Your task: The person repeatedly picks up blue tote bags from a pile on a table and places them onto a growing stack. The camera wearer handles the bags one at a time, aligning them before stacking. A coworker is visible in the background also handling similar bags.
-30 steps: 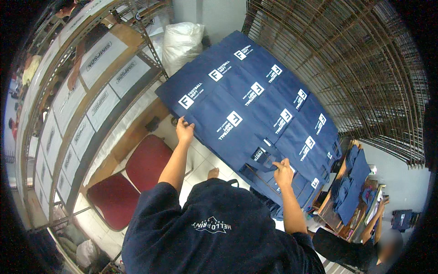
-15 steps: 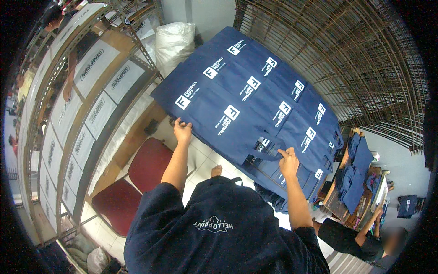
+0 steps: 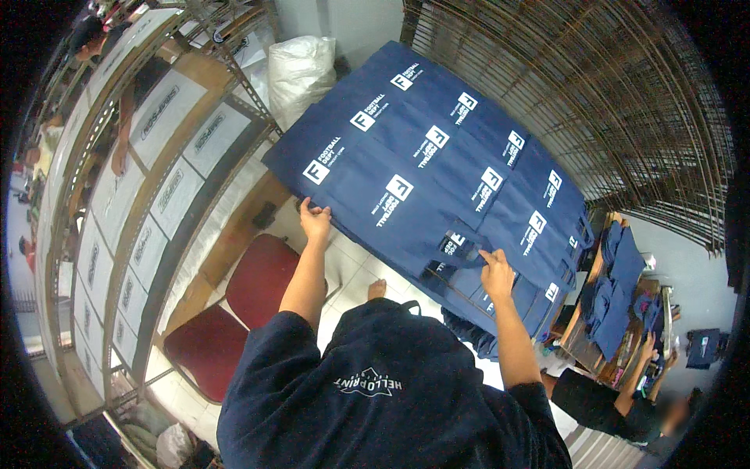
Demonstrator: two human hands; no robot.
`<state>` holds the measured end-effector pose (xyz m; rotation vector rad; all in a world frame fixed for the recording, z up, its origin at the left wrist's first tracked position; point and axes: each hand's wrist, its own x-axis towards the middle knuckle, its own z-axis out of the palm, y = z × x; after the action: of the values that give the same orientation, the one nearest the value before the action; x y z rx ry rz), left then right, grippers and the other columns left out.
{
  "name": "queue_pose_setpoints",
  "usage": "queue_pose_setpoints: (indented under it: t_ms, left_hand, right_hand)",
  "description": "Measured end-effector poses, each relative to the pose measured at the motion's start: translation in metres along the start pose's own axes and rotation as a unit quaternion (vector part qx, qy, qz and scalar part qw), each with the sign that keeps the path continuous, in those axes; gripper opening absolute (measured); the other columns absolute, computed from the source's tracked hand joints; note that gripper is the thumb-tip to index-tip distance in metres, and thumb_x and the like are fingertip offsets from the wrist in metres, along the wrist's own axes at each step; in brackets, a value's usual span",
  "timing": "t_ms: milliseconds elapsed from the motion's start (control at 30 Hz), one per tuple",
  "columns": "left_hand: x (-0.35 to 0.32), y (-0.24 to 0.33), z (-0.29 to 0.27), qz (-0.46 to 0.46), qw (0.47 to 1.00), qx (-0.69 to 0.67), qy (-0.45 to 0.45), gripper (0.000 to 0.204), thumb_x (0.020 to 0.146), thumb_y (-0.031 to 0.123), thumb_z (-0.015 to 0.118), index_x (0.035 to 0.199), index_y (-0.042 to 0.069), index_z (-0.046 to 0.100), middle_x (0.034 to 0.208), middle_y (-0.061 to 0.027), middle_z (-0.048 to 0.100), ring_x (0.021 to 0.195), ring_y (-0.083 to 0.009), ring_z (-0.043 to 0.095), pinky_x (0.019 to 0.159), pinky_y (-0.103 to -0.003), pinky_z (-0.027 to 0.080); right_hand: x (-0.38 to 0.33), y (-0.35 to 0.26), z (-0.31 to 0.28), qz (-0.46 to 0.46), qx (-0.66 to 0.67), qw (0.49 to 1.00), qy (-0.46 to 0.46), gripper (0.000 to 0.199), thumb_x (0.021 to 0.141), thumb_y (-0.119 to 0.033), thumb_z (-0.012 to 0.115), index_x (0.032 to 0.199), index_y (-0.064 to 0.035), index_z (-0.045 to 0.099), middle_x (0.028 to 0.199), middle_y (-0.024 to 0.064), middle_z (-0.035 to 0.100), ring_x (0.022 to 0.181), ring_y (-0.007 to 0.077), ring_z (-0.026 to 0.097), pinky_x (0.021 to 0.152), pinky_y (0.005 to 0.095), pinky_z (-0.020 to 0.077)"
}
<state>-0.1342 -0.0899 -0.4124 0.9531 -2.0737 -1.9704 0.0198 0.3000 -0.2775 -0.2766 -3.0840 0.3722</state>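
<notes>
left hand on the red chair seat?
No, the left hand rests on the near edge of the navy printed bags, while the red chair sits below it, untouched.

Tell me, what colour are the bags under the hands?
Navy bags with small white square marks, seen in the head view.

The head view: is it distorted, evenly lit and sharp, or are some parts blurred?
Head view: strong fisheye bend, so the metal rack edges curve and the corners are black; soft even light, no hard shadows or glare on the navy printed fabric bags; both hands, left and right, look sharp; a person's face at lower right is blurred.
</notes>
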Motion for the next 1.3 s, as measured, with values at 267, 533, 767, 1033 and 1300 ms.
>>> queue_pose_setpoints:
  t_ms: [267,533,767,1033,1300]
  left_hand:
    - [0.002,-0.001,-0.002,-0.012,0.998,-0.044,-0.035,0.060,0.073,-0.009,0.062,0.126,0.005,0.038,0.078,-0.0035,0.049,0.062,-0.0117,0.052,0.053,-0.025,0.048]
    - [0.005,-0.001,-0.003,-0.011,0.998,-0.035,-0.041,0.064,0.074,-0.010,0.061,0.131,0.006,0.035,0.085,-0.0050,0.047,0.069,-0.0137,0.051,0.058,-0.026,0.050]
    - [0.012,-0.008,-0.008,0.004,1.000,-0.015,-0.027,0.059,0.076,0.000,0.066,0.127,0.004,0.035,0.090,-0.0066,0.048,0.078,-0.0145,0.051,0.062,-0.028,0.050]
    - [-0.041,-0.043,-0.027,0.090,0.964,0.246,0.052,0.071,0.077,0.042,0.065,0.129,0.002,0.038,0.122,-0.0166,0.049,0.104,-0.0299,0.053,0.091,-0.038,0.042]
    - [-0.071,-0.249,-0.102,-0.203,0.911,0.240,-0.268,0.035,0.079,0.018,0.064,0.110,0.006,0.052,0.075,-0.0079,0.058,0.054,-0.0165,0.051,0.045,-0.031,0.042]
  right_hand:
    - [-0.001,0.013,0.017,-0.008,-0.004,1.000,0.006,0.037,0.069,-0.003,0.052,0.100,-0.0180,0.065,0.087,0.0098,0.058,0.071,0.0294,0.062,0.063,0.0416,0.0512]
    - [-0.004,0.019,0.024,0.011,-0.005,1.000,-0.011,0.041,0.070,-0.005,0.054,0.107,-0.0203,0.062,0.093,0.0102,0.059,0.068,0.0301,0.062,0.061,0.0411,0.0518]
    - [-0.015,0.008,0.001,0.080,-0.046,0.981,-0.172,0.072,0.072,-0.004,0.054,0.136,-0.0293,0.031,0.105,0.0123,0.059,0.080,0.0319,0.063,0.068,0.0424,0.0518]
    - [-0.122,0.105,-0.004,0.278,0.077,0.956,-0.048,0.051,0.072,-0.018,0.060,0.121,-0.0218,0.048,0.095,0.0123,0.062,0.085,0.0329,0.062,0.072,0.0444,0.0497]
    - [-0.182,0.284,-0.051,0.483,0.109,0.827,0.265,0.030,0.075,-0.024,0.064,0.101,-0.0109,0.061,0.085,0.0141,0.063,0.082,0.0310,0.061,0.072,0.0405,0.0469]
